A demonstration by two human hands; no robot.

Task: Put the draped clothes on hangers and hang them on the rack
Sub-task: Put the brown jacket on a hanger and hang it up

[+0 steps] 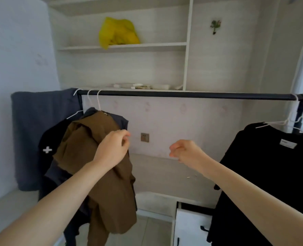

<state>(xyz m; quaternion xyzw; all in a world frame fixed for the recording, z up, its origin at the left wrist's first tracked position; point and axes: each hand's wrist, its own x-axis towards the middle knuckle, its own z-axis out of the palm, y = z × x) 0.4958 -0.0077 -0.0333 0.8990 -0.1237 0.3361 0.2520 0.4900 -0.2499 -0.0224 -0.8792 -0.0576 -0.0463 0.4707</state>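
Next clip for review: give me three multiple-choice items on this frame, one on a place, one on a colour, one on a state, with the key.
1. Where does the crumpled yellow plastic bag lie?
A. white wall shelf
B. floor
C. black rail

2. What colour is the garment at the left hand?
A. red
B. brown
C. white

3. How is the right hand?
A. gripping a hanger
B. flat on the wall
C. curled, holding nothing visible

Key: A, it rests on the white wall shelf; B, the brown hanging garment sits under that hand; C, the fingers curl in open air.

White built-in shelves [122, 46] fill the back wall [182, 121], yellow bag [117, 32] up top, a socket [144, 137] lower down, tiled floor [152, 231], soft daylight.
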